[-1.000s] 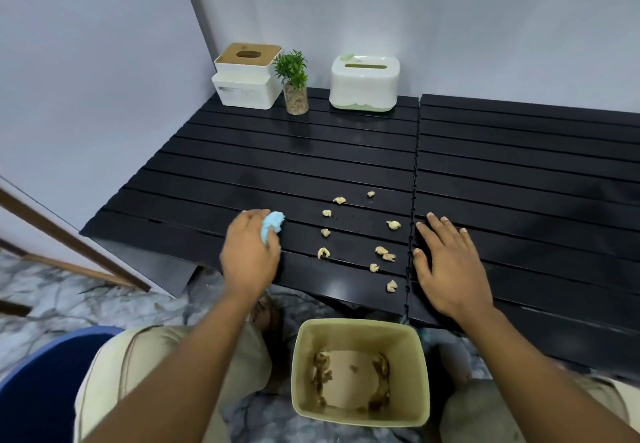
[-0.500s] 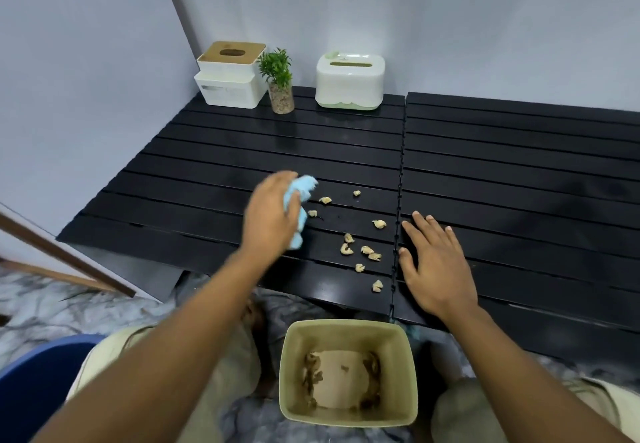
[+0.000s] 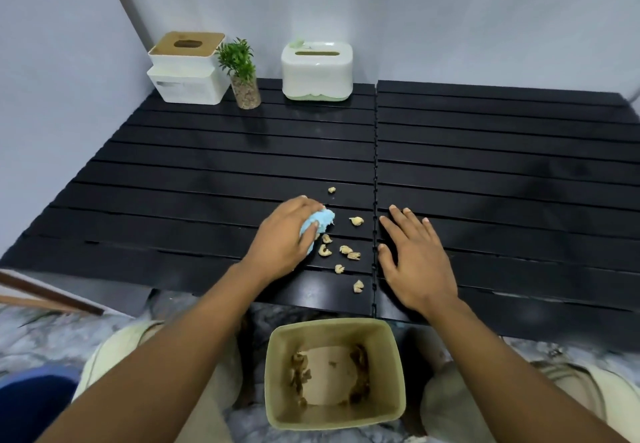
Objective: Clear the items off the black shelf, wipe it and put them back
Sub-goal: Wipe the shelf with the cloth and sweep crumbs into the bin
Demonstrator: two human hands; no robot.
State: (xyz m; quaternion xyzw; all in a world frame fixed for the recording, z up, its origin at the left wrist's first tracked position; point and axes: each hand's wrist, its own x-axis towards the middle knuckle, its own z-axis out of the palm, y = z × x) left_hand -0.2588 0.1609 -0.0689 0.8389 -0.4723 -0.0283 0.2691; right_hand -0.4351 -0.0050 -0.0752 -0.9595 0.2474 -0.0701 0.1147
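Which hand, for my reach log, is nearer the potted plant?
Left. The left hand is in front of the plant, slightly right; the right hand lies farther right.

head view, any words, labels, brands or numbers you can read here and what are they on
No text in this view can be read.
White rectangular tissue box with tan wooden lid: a pale label patch on its lower front, too blurred to read.
White rounded tissue box with green base: no print visible.
Beige plastic bin: no print visible.
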